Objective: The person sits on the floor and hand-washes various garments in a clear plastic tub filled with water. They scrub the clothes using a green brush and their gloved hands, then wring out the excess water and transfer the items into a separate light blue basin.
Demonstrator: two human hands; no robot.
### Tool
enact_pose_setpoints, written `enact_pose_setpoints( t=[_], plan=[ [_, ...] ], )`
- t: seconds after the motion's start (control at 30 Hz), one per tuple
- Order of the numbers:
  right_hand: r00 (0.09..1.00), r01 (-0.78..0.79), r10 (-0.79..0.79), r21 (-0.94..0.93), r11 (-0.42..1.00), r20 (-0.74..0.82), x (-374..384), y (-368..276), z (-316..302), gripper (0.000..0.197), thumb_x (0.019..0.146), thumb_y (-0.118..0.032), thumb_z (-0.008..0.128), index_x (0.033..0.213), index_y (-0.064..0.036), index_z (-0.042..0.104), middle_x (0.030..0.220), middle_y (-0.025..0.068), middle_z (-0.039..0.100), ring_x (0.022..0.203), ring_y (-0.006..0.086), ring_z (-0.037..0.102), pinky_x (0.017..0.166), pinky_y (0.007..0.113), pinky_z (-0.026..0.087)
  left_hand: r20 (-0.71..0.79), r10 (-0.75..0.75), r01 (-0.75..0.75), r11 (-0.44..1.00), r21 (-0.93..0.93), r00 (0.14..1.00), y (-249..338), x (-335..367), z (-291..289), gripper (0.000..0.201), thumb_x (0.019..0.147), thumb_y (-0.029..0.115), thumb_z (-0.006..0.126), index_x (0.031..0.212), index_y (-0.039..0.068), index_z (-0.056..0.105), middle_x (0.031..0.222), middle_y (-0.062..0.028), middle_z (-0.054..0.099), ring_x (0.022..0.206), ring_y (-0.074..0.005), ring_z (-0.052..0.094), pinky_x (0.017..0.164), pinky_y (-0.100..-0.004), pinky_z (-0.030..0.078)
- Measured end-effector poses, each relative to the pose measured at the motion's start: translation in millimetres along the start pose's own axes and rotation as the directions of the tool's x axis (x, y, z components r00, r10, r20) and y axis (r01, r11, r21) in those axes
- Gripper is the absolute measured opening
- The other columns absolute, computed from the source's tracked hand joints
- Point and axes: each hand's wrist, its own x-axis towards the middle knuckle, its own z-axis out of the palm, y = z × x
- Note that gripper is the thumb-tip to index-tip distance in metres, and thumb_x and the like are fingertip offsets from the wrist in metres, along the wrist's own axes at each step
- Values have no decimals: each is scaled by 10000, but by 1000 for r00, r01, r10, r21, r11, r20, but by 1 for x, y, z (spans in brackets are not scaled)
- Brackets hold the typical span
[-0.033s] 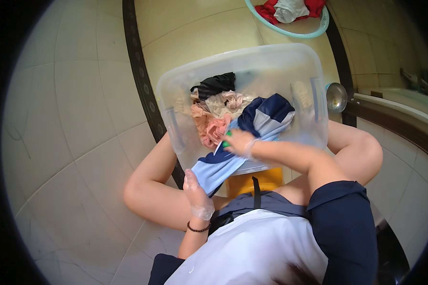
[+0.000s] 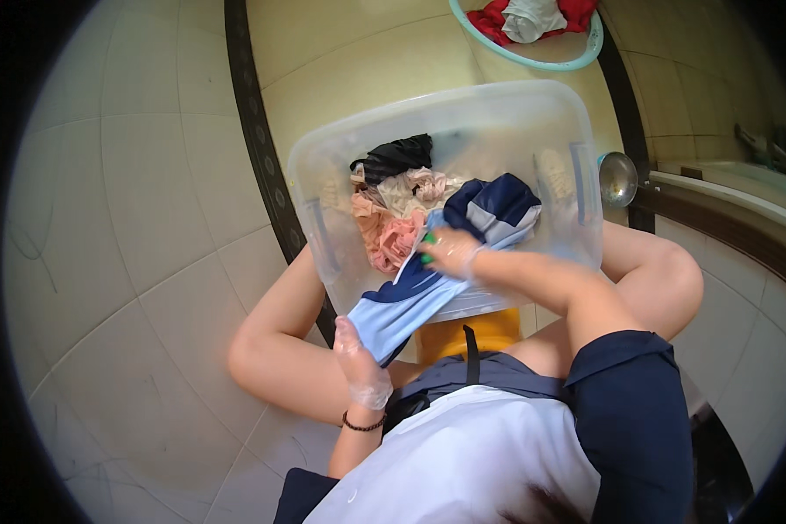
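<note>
A light-blue, navy and white garment [image 2: 393, 319] is stretched over the near rim of a clear plastic tub [image 2: 515, 100]. My left hand [image 2: 355, 356], in a clear disposable glove, is closed on the garment's near-left end. Over the cloth, my right hand [image 2: 456, 253] is gloved too and blurred. Its fingers are curled round a small bright green object [image 2: 427, 248], mostly hidden, whose kind I cannot make out. The rest of the garment, with navy and grey panels, lies bunched at the tub's right. Beside it sit pink cloth [image 2: 397, 240], pale cloth and black cloth [image 2: 397, 157].
My knees flank the tub, and something yellow [image 2: 472, 336] shows below its near rim. A metal bowl or ladle [image 2: 618, 179] is at the right. Beyond the tub is a light-blue basin [image 2: 541, 63] with red and white cloth. A dark tile strip [image 2: 258, 131] runs along the left.
My right hand has slid slightly to the right along the garment, with the green object in it. My left hand has barely moved.
</note>
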Motion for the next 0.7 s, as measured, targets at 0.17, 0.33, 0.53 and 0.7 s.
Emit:
enact_pose_setpoints(
  t=[0.17, 0.33, 0.53, 0.7],
  plan=[
    [862, -501, 496, -25, 865, -106, 14, 103, -63, 367, 866, -348, 522, 1188, -172, 497, 1138, 190, 498, 1046, 386, 516, 856, 482, 440, 38, 19, -19, 1000, 8, 999, 6, -5, -19, 475, 957, 411, 422, 1060, -38, 536, 1007, -78, 584, 910, -148, 560, 837, -286, 446],
    [464, -456, 705, 538, 709, -536, 33, 113, -113, 466, 855, -378, 557, 1213, -125, 401, 1173, 227, 448, 1034, 412, 504, 875, 455, 433, 98, 174, -195, 937, 291, 980, -2, 1, -21, 416, 971, 384, 407, 910, 3, 560, 853, -7, 537, 765, -98, 470, 723, -254, 417],
    [492, -192, 371, 318, 928, -788, 22, 16, -122, 489, 817, -341, 630, 1183, -107, 404, 1120, 203, 431, 972, 374, 498, 811, 440, 442, 165, 246, -291, 888, 357, 955, -10, -2, -22, 412, 977, 375, 395, 747, 41, 468, 683, 55, 362, 643, -68, 312, 576, -230, 306],
    [387, 229, -52, 42, 972, -920, 9, -78, -156, 549, 794, -317, 662, 1230, -107, 404, 1072, 169, 437, 959, 338, 482, 797, 418, 434, 243, 259, -339, 851, 402, 935, -10, -2, -20, 402, 973, 369, 408, 743, 44, 458, 677, 52, 345, 641, -68, 300, 564, -229, 297]
  ],
)
